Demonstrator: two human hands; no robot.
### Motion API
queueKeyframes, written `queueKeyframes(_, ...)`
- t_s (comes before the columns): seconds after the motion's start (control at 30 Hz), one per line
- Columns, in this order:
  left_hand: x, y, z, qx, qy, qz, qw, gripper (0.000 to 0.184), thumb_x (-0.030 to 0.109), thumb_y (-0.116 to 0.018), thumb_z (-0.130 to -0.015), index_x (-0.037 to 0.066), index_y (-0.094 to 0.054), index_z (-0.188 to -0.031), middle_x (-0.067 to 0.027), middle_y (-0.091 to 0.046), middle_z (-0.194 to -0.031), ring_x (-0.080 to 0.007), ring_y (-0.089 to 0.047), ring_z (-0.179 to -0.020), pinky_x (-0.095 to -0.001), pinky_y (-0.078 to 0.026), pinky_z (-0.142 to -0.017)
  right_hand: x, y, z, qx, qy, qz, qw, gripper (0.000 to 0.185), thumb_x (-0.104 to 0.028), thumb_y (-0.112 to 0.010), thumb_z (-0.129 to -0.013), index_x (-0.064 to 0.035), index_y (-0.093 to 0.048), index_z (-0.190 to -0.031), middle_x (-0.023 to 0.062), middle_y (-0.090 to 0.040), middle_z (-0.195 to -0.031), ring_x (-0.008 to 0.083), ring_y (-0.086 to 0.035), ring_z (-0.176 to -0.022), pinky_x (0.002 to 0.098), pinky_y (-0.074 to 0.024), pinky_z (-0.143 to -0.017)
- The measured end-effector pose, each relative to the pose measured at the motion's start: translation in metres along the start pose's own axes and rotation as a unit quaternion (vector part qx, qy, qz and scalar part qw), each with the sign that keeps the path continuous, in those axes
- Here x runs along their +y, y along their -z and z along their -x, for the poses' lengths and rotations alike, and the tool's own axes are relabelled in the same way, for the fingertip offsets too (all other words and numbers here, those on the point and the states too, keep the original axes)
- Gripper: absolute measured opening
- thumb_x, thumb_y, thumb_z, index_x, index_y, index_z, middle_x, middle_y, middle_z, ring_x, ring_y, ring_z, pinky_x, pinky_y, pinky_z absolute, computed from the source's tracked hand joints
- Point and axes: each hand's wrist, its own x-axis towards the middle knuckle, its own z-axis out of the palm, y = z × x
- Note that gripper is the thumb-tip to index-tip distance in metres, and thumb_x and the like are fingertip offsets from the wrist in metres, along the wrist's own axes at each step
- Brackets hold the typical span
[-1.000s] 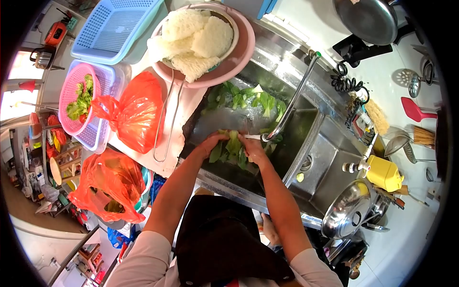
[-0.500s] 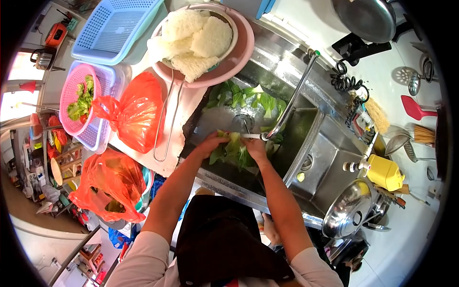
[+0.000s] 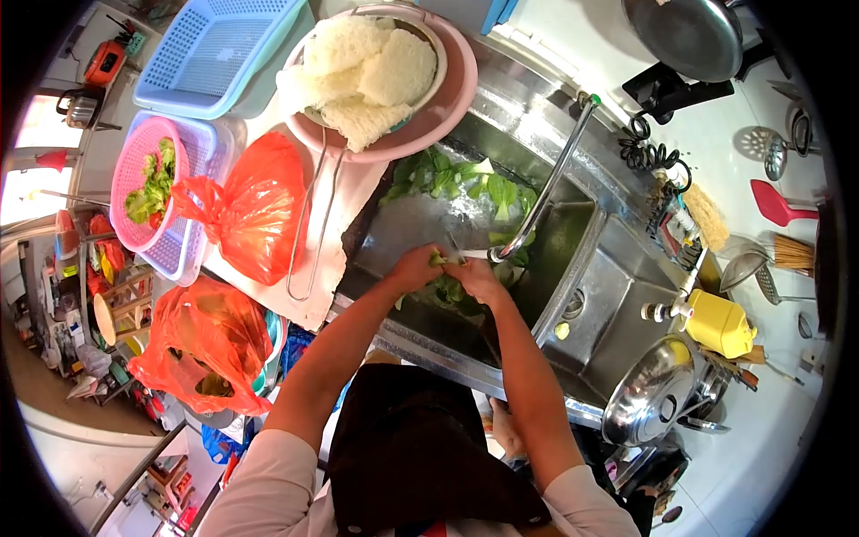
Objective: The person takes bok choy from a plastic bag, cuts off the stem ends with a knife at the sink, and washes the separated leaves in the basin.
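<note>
In the left basin of the metal sink [image 3: 358, 255], my left hand [image 3: 416, 268] and my right hand [image 3: 476, 279] are brought close together. Both are closed around a bok choy [image 3: 438, 259], whose pale green base shows between the fingers. Its dark leaves hang below the hands, partly hidden by them. The faucet [image 3: 555, 170] reaches over the basin, with its spout end just above my right hand. Several other bok choy [image 3: 503, 192] float along the far and right sides of the cloudy water.
To the left stand a pink basin [image 3: 465, 98] with dried noodle cakes [image 3: 398, 67], a red plastic bag [image 3: 264, 210], metal tongs [image 3: 313, 291] and a pink basket [image 3: 125, 170] of greens. A blue basket [image 3: 192, 94] is behind. A metal lid [image 3: 640, 403] and yellow jug [image 3: 716, 322] lie right.
My hands have come closer together, the left moving right and the right slightly left. The bok choy, spread leafy between them before, is now mostly covered by the fingers.
</note>
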Motion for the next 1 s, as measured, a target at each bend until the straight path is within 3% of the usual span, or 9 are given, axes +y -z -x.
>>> queueKeyframes(0.2,-0.014,-0.007,-0.008,0.021,-0.165,-0.071,0.984,0.026,0.018,-0.069,-0.085,0.008,-0.064,-0.108,-0.0114,-0.066,-0.087,-0.0204,-0.065,-0.084,-0.0359,-0.051,-0.077,0.005,0.019,0.002,-0.083,-0.102,-0.021,0.991,0.026,-0.03,-0.07,-0.088,-0.0054,-0.063,-0.089,-0.0013,-0.048,-0.058,0.0077,-0.041,-0.045,0.0256,-0.0312,-0.042)
queueKeyframes(0.3,0.01,0.011,-0.006,-0.085,0.045,-0.002,0.995,0.025,0.02,-0.068,-0.088,0.007,-0.064,-0.108,-0.0076,-0.067,-0.09,-0.0163,-0.063,-0.083,-0.0351,-0.05,-0.076,-0.01,0.026,0.009,-0.068,-0.138,-0.003,0.988,0.031,-0.036,-0.067,-0.09,-0.0053,-0.064,-0.096,-0.0014,-0.051,-0.064,0.0078,-0.042,-0.048,0.0254,-0.0325,-0.043)
queueKeyframes(0.4,-0.009,0.006,-0.013,-0.042,0.004,0.087,0.995,0.025,0.023,-0.068,-0.09,0.006,-0.064,-0.107,-0.0057,-0.067,-0.09,-0.0139,-0.062,-0.082,-0.0353,-0.05,-0.075,-0.023,0.025,0.02,-0.068,-0.085,-0.147,0.983,0.031,-0.037,-0.069,-0.09,-0.0065,-0.065,-0.097,-0.0008,-0.049,-0.061,0.0099,-0.041,-0.049,0.0281,-0.0332,-0.044)
queueKeyframes(0.5,-0.009,0.004,-0.014,0.005,0.133,0.184,0.974,0.022,0.02,-0.067,-0.088,0.005,-0.063,-0.105,-0.006,-0.066,-0.088,-0.0146,-0.062,-0.083,-0.0352,-0.05,-0.074,-0.015,0.014,0.011,0.001,-0.107,-0.139,0.985,0.029,-0.034,-0.068,-0.091,-0.0077,-0.067,-0.103,-0.002,-0.047,-0.064,0.0099,-0.041,-0.051,0.029,-0.0352,-0.046)
queueKeyframes(0.6,-0.021,-0.004,-0.02,0.088,0.025,0.079,0.993,0.02,0.014,-0.065,-0.086,0.007,-0.062,-0.104,-0.0081,-0.066,-0.089,-0.0204,-0.064,-0.087,-0.0365,-0.05,-0.076,-0.004,0.003,0.004,0.018,-0.059,-0.117,0.991,0.036,-0.039,-0.066,-0.091,-0.0044,-0.063,-0.101,0.0005,-0.056,-0.081,0.01,-0.046,-0.059,0.0272,-0.0397,-0.049)
queueKeyframes(0.7,-0.027,-0.008,-0.025,0.145,0.052,0.015,0.988,0.019,0.011,-0.064,-0.084,0.006,-0.061,-0.102,-0.011,-0.066,-0.092,-0.0275,-0.065,-0.089,-0.037,-0.05,-0.077,0.002,-0.001,-0.002,0.038,-0.064,-0.124,0.989,0.042,-0.041,-0.069,-0.088,-0.0055,-0.061,-0.107,0.0015,-0.059,-0.091,0.0108,-0.052,-0.071,0.0284,-0.0422,-0.054)
queueKeyframes(0.8,-0.037,-0.011,-0.018,0.164,0.048,-0.231,0.958,0.031,0.014,-0.064,-0.083,0.006,-0.059,-0.112,-0.0154,-0.063,-0.109,-0.0312,-0.06,-0.103,-0.0381,-0.047,-0.088,0.012,0.001,-0.01,0.065,-0.088,-0.112,0.988,0.051,-0.043,-0.072,-0.085,-0.0085,-0.059,-0.119,0.0029,-0.061,-0.106,0.0122,-0.056,-0.086,0.0306,-0.0441,-0.059)
queueKeyframes(0.9,-0.042,-0.015,-0.018,0.208,-0.069,-0.282,0.934,0.05,0.023,-0.065,-0.085,0.005,-0.051,-0.13,-0.016,-0.052,-0.133,-0.0282,-0.05,-0.121,-0.0384,-0.04,-0.098,0.004,-0.006,-0.002,0.102,-0.079,-0.123,0.984,0.053,-0.042,-0.074,-0.083,-0.0114,-0.059,-0.124,0.0034,-0.062,-0.113,0.0147,-0.056,-0.096,0.0331,-0.0444,-0.064)
queueKeyframes(1.0,-0.022,-0.009,-0.026,-0.049,0.141,0.162,0.975,0.064,0.036,-0.067,-0.087,0.004,-0.045,-0.138,-0.0129,-0.045,-0.142,-0.022,-0.041,-0.129,-0.0365,-0.035,-0.103,-0.003,-0.009,0.0,0.118,-0.08,-0.143,0.979,0.047,-0.037,-0.076,-0.083,-0.0114,-0.062,-0.119,0.0041,-0.063,-0.113,0.0171,-0.057,-0.099,0.0347,-0.0447,-0.07)
